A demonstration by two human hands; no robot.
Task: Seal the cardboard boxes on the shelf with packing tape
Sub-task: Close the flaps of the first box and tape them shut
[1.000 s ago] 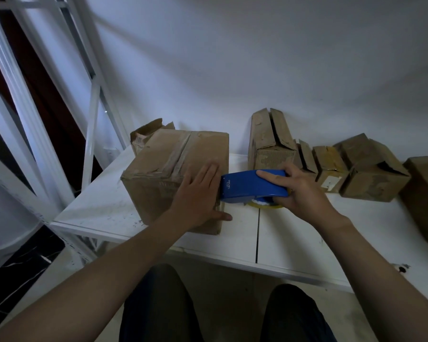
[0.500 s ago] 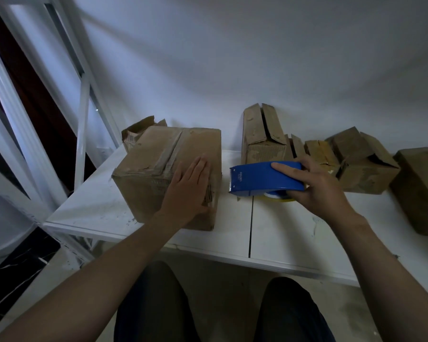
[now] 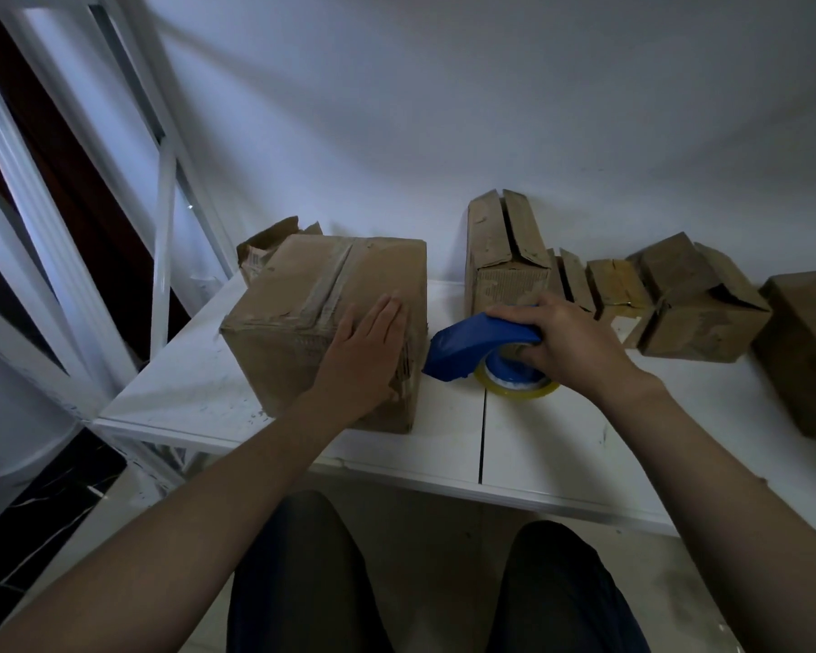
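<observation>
A large cardboard box [image 3: 312, 294] with tape strips across its top stands on the white shelf [image 3: 444, 445] at the left. My left hand [image 3: 363, 355] lies flat with straight fingers against the box's near right corner. My right hand [image 3: 566, 344] grips a blue tape dispenser [image 3: 472, 341] with a yellowish tape roll [image 3: 514, 384], just right of the box and tilted down onto the shelf. The dispenser's front end is close to the box's right face; whether they touch is unclear.
Several smaller cardboard boxes [image 3: 505, 261] line the wall at the back right, some with loose flaps. Another box [image 3: 806, 351] stands at the far right edge. An open box [image 3: 265, 247] sits behind the large one. White shelf posts [image 3: 161, 238] rise at the left.
My right hand has lowered the dispenser and tipped its front down onto the shelf beside the box. My left hand stays on the box's corner, fingers shifted slightly up.
</observation>
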